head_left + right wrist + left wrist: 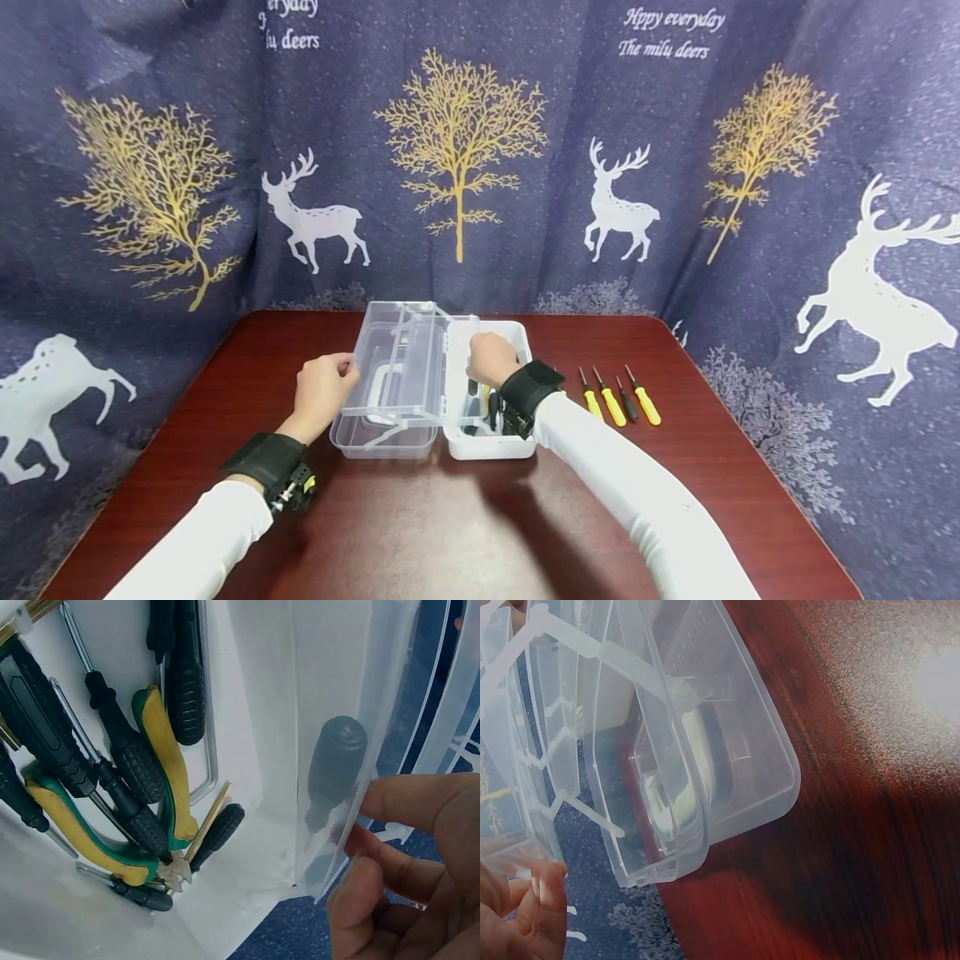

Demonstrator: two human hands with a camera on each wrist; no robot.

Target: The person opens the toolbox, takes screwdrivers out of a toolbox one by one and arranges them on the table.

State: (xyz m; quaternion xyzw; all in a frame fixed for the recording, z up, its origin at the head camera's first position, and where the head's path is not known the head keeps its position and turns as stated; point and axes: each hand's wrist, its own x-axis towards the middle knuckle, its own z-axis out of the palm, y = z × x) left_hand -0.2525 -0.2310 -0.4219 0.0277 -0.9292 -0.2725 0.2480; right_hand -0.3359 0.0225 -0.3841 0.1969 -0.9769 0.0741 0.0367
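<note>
Toward the left of the desk (420, 533), which is dark red wood, the person's left hand (321, 392) reaches up from the near edge, its fingers curled and pinching the outer edge of a clear plastic folding tray (393, 367). The tray lies just right of that hand, raised over a clear plastic lid (382, 452) that rests on the desk. Right of the lid, midway between the desk's left and right edges and nearer the far edge, stands a white plastic toolbox (491, 448). It holds pliers with yellow and green handles (171, 757) and black-handled screwdrivers (127, 765). The right hand (492, 360) is over this box, thumb and fingers bent close together, pinching the edge of a translucent plastic panel (330, 667); in the right wrist view the tools lie beyond that panel, apart from the fingers. Farther right, toward the desk's right edge, several yellow-handled screwdrivers (612, 408) and one slim black-handled screwdriver (628, 409) lie side by side, tips toward the far edge.
</note>
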